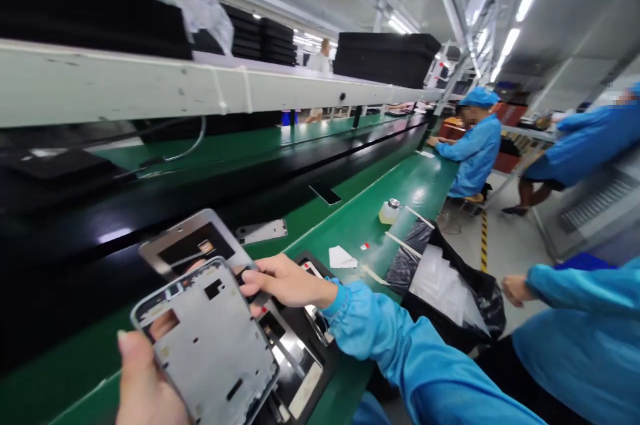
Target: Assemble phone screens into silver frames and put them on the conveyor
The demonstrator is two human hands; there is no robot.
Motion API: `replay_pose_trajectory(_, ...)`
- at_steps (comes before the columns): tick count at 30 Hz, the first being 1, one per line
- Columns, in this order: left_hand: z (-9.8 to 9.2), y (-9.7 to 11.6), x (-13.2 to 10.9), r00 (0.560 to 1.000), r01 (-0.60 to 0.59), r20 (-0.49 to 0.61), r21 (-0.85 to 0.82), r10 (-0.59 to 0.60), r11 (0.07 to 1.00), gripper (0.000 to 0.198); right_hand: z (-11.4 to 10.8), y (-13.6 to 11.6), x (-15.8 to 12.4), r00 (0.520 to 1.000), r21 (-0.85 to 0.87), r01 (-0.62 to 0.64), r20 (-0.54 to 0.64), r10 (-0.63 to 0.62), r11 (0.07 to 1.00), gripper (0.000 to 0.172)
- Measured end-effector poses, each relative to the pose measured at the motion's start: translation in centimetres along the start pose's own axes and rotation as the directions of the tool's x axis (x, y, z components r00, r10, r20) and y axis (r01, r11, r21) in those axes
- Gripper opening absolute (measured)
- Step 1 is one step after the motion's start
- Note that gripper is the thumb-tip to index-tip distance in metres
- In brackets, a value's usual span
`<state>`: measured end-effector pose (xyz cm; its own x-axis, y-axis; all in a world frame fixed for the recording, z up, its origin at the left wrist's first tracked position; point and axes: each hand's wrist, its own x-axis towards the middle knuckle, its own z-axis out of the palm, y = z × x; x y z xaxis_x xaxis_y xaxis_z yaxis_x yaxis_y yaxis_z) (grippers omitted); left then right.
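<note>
A: Head view, quick; what's in the left hand (145, 381)?
B: A pale metal frame (205, 345); thumb on its left edge, a fingertip showing through a cutout; frame is tilted, raised over the near side of the bench (365, 221).
A: Right hand (287, 281)?
B: Thumb and fingers drawn narrow at the frame's upper right edge; can't tell whether they grip it or the silver panel (195, 235) just behind.
A: Below that?
B: Glossy parts (295, 371) on a black base (333, 365), partly hidden by frame and arm; farther off, a thin white plate (263, 230) and a dark flat panel (326, 194).
A: Right side?
B: White paper (343, 257); bottle with yellowish liquid (389, 213); black bag (493, 308) holding translucent sheets (445, 285); from here I see a seated co-worker (477, 148) in blue, well apart, and another blue sleeve (580, 288) nearer.
</note>
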<state>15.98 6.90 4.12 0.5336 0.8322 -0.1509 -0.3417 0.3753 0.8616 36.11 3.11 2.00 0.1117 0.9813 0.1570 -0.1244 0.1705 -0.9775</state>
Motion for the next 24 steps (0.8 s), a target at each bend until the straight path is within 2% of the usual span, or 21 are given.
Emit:
replay_pose_trajectory(2, 0.1, 0.4, -0.3, 0.995, 0.025, -0.095, -0.055, -0.030, 0.998, 0.075, 1.0, 0.8, 0.1, 0.999, 0.064, -0.052, -0.008, 0.053, 0.997, 0.077)
replay_pose_trajectory(3, 0.1, 0.5, -0.4, 0.994, 0.030, -0.105, -0.072, -0.037, 0.997, 0.081, 1.3, 1.2, -0.1, 0.998, 0.079, -0.060, -0.020, 0.062, 0.995, 0.076)
replay_pose_trajectory(8, 0.9, 1.4, -0.5, 0.999, -0.003, -0.051, -0.093, -0.001, 0.996, 0.092, 1.1, 2.5, -2.2, 0.991, 0.254, -0.051, -0.104, 0.080, 0.966, 0.071)
replay_pose_trajectory(12, 1.4, 2.5, -0.5, 1.000, 0.018, -0.018, -0.190, -0.022, 0.982, 0.092, -0.4, 2.2, -6.3, 0.959, 0.357, 0.016, -0.270, 0.086, 0.934, 0.070)
replay_pose_trajectory(13, 1.4, 2.5, -0.6, 0.999, 0.040, 0.022, -0.229, -0.036, 0.973, 0.088, -0.9, 2.1, -7.5, 0.945, 0.355, 0.021, -0.312, 0.097, 0.935, 0.070)
replay_pose_trajectory(15, 1.5, 2.4, -0.9, 0.978, 0.121, 0.198, -0.294, -0.064, 0.948, 0.084, -1.9, 1.9, -9.9, 0.907, 0.327, 0.019, -0.404, 0.121, 0.945, 0.069)
replay_pose_trajectory(18, 1.7, 2.0, -1.6, 0.884, 0.221, 0.468, -0.371, -0.024, 0.902, 0.083, -3.4, 2.2, -12.7, 0.832, 0.259, 0.004, -0.536, 0.140, 0.966, 0.072)
replay_pose_trajectory(21, 2.2, 1.8, -2.2, 0.824, 0.236, 0.564, -0.421, 0.049, 0.876, 0.082, -4.0, 2.6, -14.1, 0.787, 0.220, 0.022, -0.606, 0.118, 0.975, 0.068)
replay_pose_trajectory(24, 2.4, 1.8, -2.7, 0.771, 0.280, 0.634, -0.414, 0.054, 0.866, 0.083, -3.6, 2.8, -14.7, 0.765, 0.223, 0.065, -0.637, 0.095, 0.973, 0.063)
